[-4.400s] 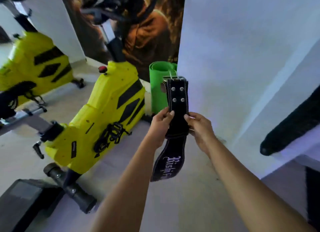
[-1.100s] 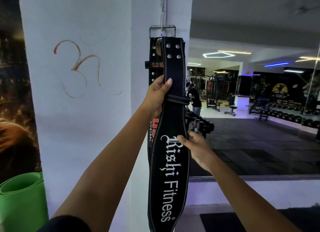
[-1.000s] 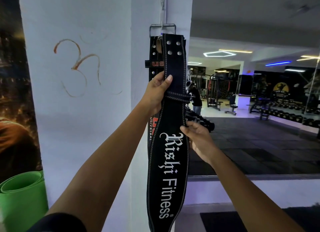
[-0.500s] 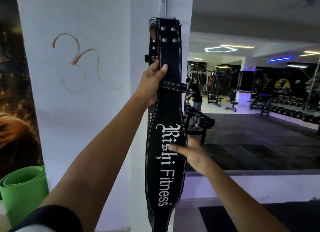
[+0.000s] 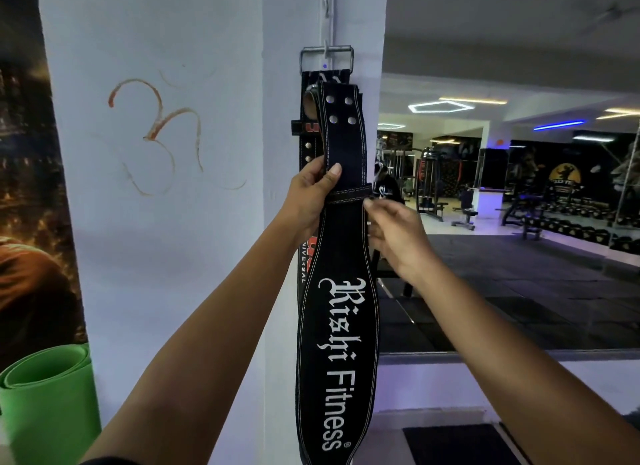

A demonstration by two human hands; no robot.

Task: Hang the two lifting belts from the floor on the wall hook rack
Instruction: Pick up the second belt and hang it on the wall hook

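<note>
A black lifting belt lettered "Rishi Fitness" (image 5: 337,343) hangs lengthwise in front of the white pillar. My left hand (image 5: 311,201) grips it just above its keeper loop. My right hand (image 5: 394,236) pinches its right edge at the loop. The belt's riveted top end sits a little below a hook. Behind it a second black belt (image 5: 308,142) with red lettering hangs by its metal buckle (image 5: 325,57) from the hook rack (image 5: 327,10), a narrow vertical strip on the pillar with another hook higher up. Most of the second belt is hidden.
A rolled green mat (image 5: 45,388) stands at the lower left by the white pillar (image 5: 173,239). A dark poster (image 5: 27,222) covers the left wall. To the right a large mirror (image 5: 502,256) shows gym machines and dumbbell racks. A dark floor mat (image 5: 457,444) lies below it.
The belt's top end has dropped from level with the hanging buckle to just below it, uncovering the buckle. My right hand has risen from the lettering to the keeper loop.
</note>
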